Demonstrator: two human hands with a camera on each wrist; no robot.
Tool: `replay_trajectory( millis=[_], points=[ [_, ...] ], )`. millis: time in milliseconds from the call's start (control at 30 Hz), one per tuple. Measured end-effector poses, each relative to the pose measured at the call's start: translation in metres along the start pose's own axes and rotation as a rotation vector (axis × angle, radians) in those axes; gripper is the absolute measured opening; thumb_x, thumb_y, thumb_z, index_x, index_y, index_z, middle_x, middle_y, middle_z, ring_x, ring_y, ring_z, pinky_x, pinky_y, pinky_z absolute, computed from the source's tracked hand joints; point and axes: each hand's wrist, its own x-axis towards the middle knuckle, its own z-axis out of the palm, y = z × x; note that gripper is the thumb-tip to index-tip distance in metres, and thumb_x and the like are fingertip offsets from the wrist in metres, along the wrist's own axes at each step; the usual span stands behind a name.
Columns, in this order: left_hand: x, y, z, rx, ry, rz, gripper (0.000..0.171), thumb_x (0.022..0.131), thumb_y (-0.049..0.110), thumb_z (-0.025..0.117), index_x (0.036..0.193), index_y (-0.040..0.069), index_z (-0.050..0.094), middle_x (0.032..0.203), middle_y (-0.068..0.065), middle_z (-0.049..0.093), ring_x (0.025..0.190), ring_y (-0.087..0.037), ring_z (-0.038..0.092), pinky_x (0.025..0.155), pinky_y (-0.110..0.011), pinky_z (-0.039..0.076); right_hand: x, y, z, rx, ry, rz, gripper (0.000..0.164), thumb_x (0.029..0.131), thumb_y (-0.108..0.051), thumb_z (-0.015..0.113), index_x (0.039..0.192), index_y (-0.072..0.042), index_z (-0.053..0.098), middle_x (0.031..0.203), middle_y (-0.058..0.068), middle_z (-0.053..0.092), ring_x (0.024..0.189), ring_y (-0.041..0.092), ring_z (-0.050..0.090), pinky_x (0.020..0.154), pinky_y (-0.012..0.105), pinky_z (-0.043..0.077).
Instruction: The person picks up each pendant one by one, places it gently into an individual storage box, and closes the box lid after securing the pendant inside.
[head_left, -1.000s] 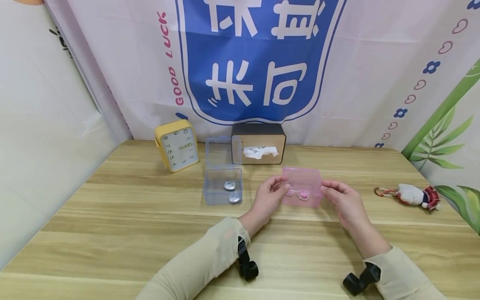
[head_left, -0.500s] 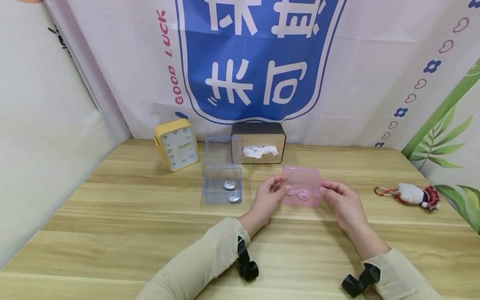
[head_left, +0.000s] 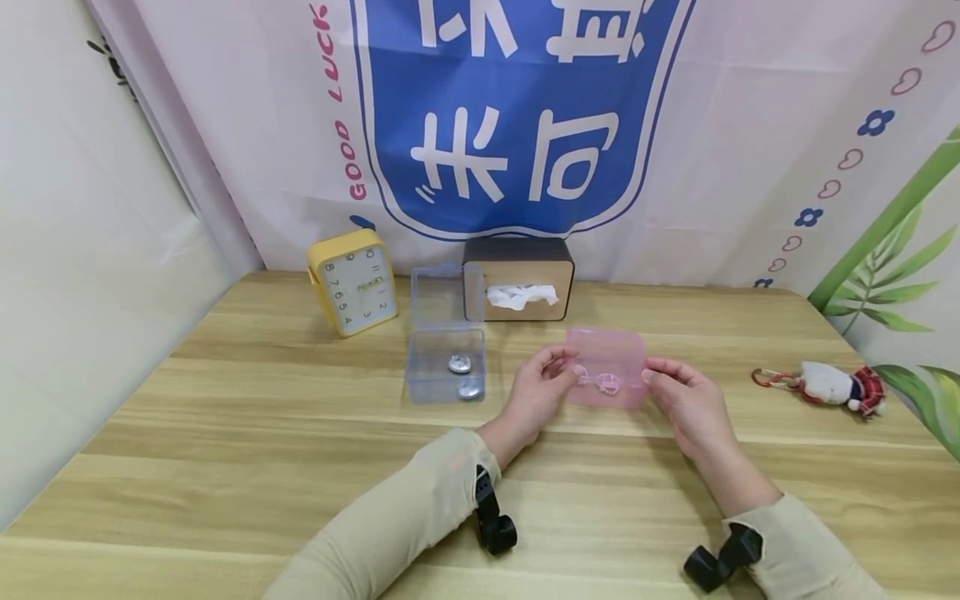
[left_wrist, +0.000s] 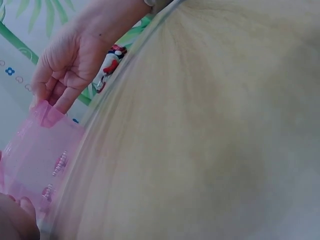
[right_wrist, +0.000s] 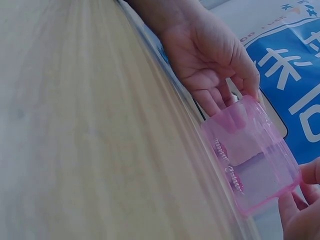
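Observation:
A translucent pink plastic box (head_left: 609,354) is held between both hands, right of the table's middle. My left hand (head_left: 542,392) pinches its left end, thumb in front and fingers behind. At the opposite end my right hand (head_left: 693,410) grips it the same way. Small pink pieces edged with beads (right_wrist: 233,179) show through the box's lower part; their exact kind is unclear. In the left wrist view the right hand (left_wrist: 70,60) curls over the box's edge (left_wrist: 37,145). Whether the lid is fully closed I cannot tell.
Left of the hands stands a clear bluish box (head_left: 442,387), lid raised, with two silvery round pieces (head_left: 460,363) in it. Behind are a yellow clock (head_left: 352,283) and a tissue box (head_left: 519,279). A plush keychain (head_left: 832,388) lies at right on the wooden table (head_left: 225,467).
The head view has tilted slightly, so everything beyond the hands sits a little higher in it. Both hands keep the same hold on the pink box.

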Motion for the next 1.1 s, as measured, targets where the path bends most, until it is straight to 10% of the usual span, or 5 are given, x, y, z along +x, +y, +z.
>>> replay_trajectory(
  millis=[467,1100],
  points=[
    [-0.008,0.038,-0.018,-0.006,-0.025,0.013,0.037,0.081,0.003,0.064,0.117,0.008,0.057,0.133,-0.01,0.051,0.128,-0.03,0.042,0.11,-0.037,0.034,0.002,-0.027,0.001,-0.013,-0.032,-0.075,0.01,0.089,-0.011,0.06,0.089,-0.02,0.065,0.097,-0.009,0.056,0.092,0.0,0.055,0.083,0.007,0.048],
    [-0.037,0.071,-0.117,0.042,0.071,0.151,0.037,0.081,-0.007,0.061,0.117,-0.005,0.055,0.12,-0.02,0.058,0.113,-0.03,0.054,0.092,-0.022,0.05,0.012,-0.059,0.074,0.133,-0.141,-0.111,0.022,0.088,0.0,0.057,0.083,-0.018,0.069,0.087,-0.009,0.068,0.087,0.004,0.062,0.087,0.016,0.051]
  ],
)
